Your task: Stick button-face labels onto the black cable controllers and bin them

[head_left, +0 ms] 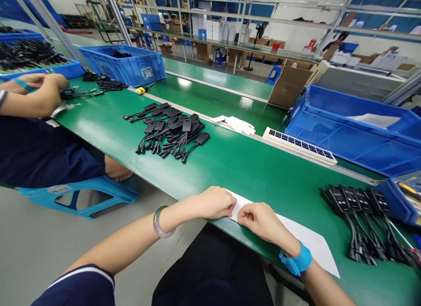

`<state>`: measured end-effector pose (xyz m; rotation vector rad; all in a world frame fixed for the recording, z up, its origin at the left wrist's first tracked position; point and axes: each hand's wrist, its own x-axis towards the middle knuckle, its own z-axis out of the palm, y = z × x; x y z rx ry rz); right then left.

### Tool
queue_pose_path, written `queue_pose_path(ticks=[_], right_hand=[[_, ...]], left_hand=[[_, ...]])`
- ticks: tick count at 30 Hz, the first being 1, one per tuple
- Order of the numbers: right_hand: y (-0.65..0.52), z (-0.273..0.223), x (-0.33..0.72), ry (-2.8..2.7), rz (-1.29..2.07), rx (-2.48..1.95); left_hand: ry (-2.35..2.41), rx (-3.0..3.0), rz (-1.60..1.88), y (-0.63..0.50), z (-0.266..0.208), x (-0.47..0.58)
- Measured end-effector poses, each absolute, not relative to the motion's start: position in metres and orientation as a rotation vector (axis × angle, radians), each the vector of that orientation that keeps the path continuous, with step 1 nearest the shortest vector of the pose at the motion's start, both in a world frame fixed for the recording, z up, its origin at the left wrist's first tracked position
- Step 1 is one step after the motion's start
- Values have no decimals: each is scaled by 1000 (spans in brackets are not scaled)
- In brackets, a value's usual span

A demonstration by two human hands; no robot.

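Note:
A long white sheet of paper [309,240] lies along the near edge of the green table. My left hand [217,203] rests at the sheet's left end, its fingers curled closed. Close beside it, my right hand [259,220] is bent over the paper with thumb and forefinger pinched together. What is between the fingers of either hand is hidden or too small to make out. A short gap with white paper showing separates the two hands. Beyond them is a loose pile of black cable modules [177,130] with flat rectangular housings and short leads.
More black modules with printed faces [358,200] lie at right, near a small blue bin [401,200]. Behind are a white glove [237,124], a label strip [299,145] and a large blue crate [355,130]. At left, a co-worker's hands [49,86] are near another blue crate [125,66].

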<state>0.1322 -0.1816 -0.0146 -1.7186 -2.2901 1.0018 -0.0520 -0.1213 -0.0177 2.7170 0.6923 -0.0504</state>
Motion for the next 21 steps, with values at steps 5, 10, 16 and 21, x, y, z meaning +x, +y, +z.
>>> queue_pose_path(ticks=[5, 10, 16, 21], right_hand=[[-183, -19, 126, -2288, 800, -1861], [-179, -17, 137, -2275, 955, -1756], [-186, -8, 161, -2303, 1027, -1748], [-188, -7, 172, -2285, 950, -1820]], left_hand=[[679, 2818, -75, -122, -18, -53], [532, 2602, -36, -109, -8, -46], [668, 2743, -153, -110, -14, -29], [632, 2764, -213, -108, -10, -30]])
